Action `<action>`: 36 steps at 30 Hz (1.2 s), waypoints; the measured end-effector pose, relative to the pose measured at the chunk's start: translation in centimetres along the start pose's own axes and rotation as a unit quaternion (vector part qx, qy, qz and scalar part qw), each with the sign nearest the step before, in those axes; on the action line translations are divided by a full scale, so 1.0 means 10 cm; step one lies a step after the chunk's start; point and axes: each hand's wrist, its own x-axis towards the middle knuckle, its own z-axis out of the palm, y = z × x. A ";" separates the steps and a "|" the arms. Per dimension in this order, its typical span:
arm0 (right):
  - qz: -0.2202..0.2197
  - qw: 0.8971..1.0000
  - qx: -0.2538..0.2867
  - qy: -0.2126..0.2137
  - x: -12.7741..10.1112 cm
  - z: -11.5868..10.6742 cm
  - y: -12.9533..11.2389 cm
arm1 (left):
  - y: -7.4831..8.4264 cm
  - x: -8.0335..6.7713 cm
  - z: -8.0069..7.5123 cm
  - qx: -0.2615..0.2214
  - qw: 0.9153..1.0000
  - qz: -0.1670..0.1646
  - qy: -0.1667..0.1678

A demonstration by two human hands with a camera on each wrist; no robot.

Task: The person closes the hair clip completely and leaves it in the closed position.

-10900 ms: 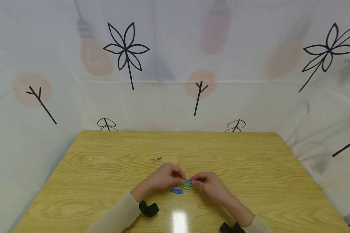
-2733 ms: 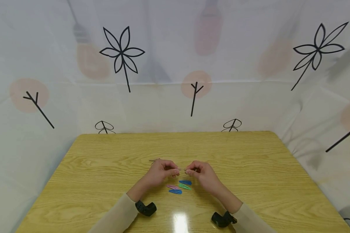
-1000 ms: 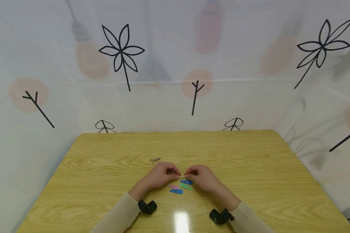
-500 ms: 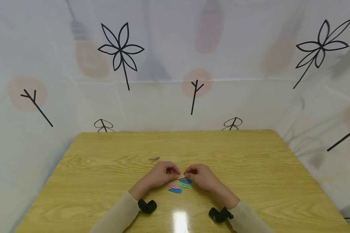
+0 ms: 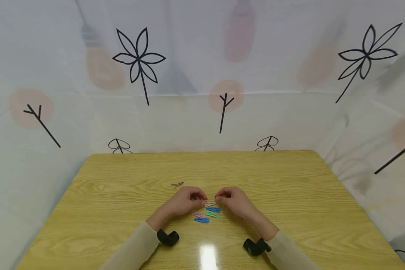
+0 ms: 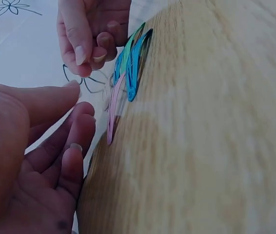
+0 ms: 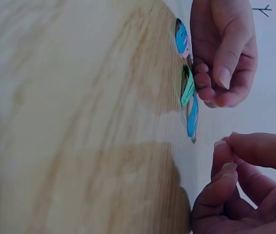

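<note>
Just beyond blue clip [image 5: 213,209], flat thin hairpin [image 5: 210,204], lengthwise between left hand [image 5: 185,200], fingers slack and empty, and equally near right hand [image 5: 234,198], fingertips curled, grip unclear.

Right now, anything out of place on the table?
One thin dark hairpin lies alone, apart from the coloured hair clips grouped between the left hand and right hand. Nothing looks damaged or spilled.

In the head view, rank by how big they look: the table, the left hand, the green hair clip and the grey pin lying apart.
1. table
2. left hand
3. green hair clip
4. grey pin

The last two look close in size; the pin lies farther from the camera, so that order is unsure.
</note>
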 end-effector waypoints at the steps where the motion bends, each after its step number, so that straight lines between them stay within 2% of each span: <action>1: 0.000 1.000 0.002 0.001 0.00 0.00 -0.01 | -0.01 0.00 0.00 0.001 1.000 0.000 0.004; 7: -0.027 1.000 -0.001 0.004 0.06 0.02 -0.05 | 0.00 -0.04 -0.04 -0.014 0.999 -0.010 0.041; 14: -0.046 0.999 -0.016 0.014 0.18 0.08 -0.12 | 0.04 -0.12 -0.24 0.009 0.995 -0.025 0.097; 22: -0.055 0.998 0.009 0.005 0.31 0.15 -0.24 | -0.02 -0.22 -0.54 0.019 0.983 -0.046 0.176; 26: -0.048 0.999 0.026 -0.005 0.42 0.22 -0.27 | -0.09 -0.27 -0.65 0.026 0.977 -0.042 0.209; 29: -0.043 0.999 0.030 -0.005 0.51 0.27 -0.27 | -0.19 -0.30 -0.69 0.032 0.974 -0.044 0.219; 36: -0.048 0.998 0.037 -0.004 0.71 0.47 -0.27 | -0.37 -0.34 -0.71 0.023 0.976 -0.074 0.204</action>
